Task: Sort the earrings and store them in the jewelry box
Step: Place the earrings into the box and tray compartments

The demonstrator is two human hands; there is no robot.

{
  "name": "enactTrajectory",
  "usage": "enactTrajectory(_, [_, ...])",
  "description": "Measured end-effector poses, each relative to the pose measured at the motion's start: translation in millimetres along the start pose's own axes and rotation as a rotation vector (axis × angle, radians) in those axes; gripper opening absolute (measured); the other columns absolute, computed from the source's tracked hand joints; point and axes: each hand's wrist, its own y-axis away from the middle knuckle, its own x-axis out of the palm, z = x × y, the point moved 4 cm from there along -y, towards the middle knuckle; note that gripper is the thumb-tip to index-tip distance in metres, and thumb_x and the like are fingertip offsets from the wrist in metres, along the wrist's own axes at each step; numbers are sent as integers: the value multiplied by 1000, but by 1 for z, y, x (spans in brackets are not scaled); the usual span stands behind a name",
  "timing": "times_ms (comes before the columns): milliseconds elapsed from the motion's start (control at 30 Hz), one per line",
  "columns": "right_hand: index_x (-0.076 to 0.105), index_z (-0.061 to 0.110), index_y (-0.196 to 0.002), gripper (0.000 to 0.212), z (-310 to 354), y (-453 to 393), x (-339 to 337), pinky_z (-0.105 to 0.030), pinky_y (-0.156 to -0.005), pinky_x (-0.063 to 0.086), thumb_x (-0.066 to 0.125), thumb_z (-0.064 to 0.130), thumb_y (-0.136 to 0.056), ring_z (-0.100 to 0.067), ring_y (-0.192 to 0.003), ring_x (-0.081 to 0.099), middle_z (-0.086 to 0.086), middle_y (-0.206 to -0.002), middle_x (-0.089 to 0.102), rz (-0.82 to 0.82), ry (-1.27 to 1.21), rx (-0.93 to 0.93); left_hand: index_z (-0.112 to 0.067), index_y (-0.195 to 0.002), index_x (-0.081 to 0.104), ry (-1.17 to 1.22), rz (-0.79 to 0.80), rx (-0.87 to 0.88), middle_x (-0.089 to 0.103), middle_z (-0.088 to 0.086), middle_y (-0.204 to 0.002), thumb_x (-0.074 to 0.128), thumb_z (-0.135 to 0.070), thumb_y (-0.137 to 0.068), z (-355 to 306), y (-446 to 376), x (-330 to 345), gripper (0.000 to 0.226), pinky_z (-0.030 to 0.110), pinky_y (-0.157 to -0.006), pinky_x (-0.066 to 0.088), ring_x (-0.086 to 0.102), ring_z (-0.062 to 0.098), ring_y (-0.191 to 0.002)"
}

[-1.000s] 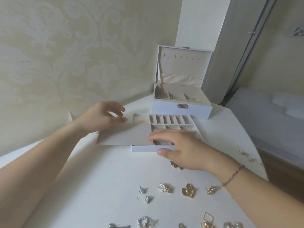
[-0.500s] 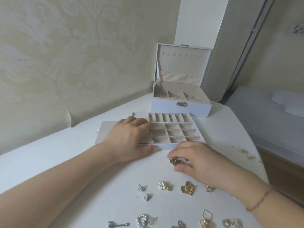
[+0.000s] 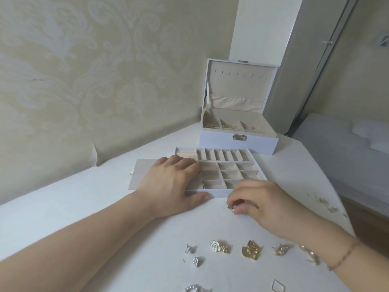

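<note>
Left hand: your left hand (image 3: 172, 184) lay flat, fingers straight, on the white compartment tray (image 3: 229, 165).
Right hand: your right hand (image 3: 263, 203) pinched a small gold earring (image 3: 232, 207) just off the tray's front edge.
Jewelry box: the white lidded jewelry box (image 3: 237, 140) stood open behind, on the white table (image 3: 105, 207).

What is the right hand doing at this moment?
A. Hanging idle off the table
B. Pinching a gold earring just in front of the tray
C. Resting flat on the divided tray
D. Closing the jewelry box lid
B: the right hand pinches a gold earring on the table before the tray.
</note>
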Motion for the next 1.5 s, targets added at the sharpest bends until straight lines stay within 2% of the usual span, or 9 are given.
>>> enactTrajectory(167, [73,19,-85,22,-4,-51,-25,-15,-72,44,75,-2,-77,-10,-74,57,3,-82,66,-230,-80,68,-26,-110,61,-1,-16,-4,67,-10,-115,44,-79,-78,0,-1,-1,64,37,-86,50,61,22,-104])
enactTrajectory(300, [74,10,-89,17,-8,-100,-9,-5,-69,38,73,-2,-78,-2,-68,54,0,-84,64,-174,-17,88,-25,-107,62,8,-4,-11,68,-9,-109,41,-80,-77,2,0,-1,66,38,-85,50,62,22,-101])
enactTrajectory(600, [75,12,-94,18,-17,-112,9,-17,-79,43,68,-2,-84,-13,-83,59,0,-93,66,-75,73,82,-26,-110,63,22,-32,11,69,-9,-106,41,-80,-77,4,1,1,67,36,-84,50,63,22,-100])
enactTrajectory(733, [74,16,-93,29,-24,-101,-12,-14,-82,48,60,-8,-87,-9,-85,65,6,-90,70,-188,-88,142,-27,-111,63,3,-33,37,69,-9,-110,39,-79,-79,4,0,1,65,37,-85,50,62,22,-103])
enactTrajectory(833, [72,25,-88,33,-24,-82,-36,-11,-79,48,61,-6,-88,3,-79,63,16,-85,69,-285,-93,145,-30,-114,65,30,-119,157,69,-9,-113,50,-67,-86,0,2,0,49,38,-83,51,64,23,-99])
enactTrajectory(933, [73,32,-91,26,-17,-46,-51,-6,-75,40,68,6,-87,9,-83,59,18,-89,70,-138,-36,131,-27,-100,69,24,-178,286,70,-8,-108,59,-44,-89,-6,2,3,22,37,-80,50,65,24,-92])
enactTrajectory(1033, [69,45,-98,23,-19,-8,-46,-18,-95,38,72,26,-85,6,-107,52,26,-103,64,159,115,104,-24,-90,70,33,-205,307,71,-7,-101,64,-30,-85,-4,1,3,9,37,-77,51,64,24,-87])
enactTrajectory(1133, [65,47,-109,27,-30,20,-35,-21,-103,32,71,36,-85,5,-120,39,33,-113,56,287,228,55,-23,-90,71,63,-191,308,70,-7,-101,64,-29,-84,-3,0,4,11,35,-78,50,63,24,-88])
enactTrajectory(1500, [65,43,-96,21,-36,29,-20,-30,-95,42,74,31,-80,1,-105,51,29,-97,61,127,142,37,-22,-94,70,104,-165,299,69,-7,-105,64,-30,-87,-1,1,6,12,34,-75,51,60,24,-90])
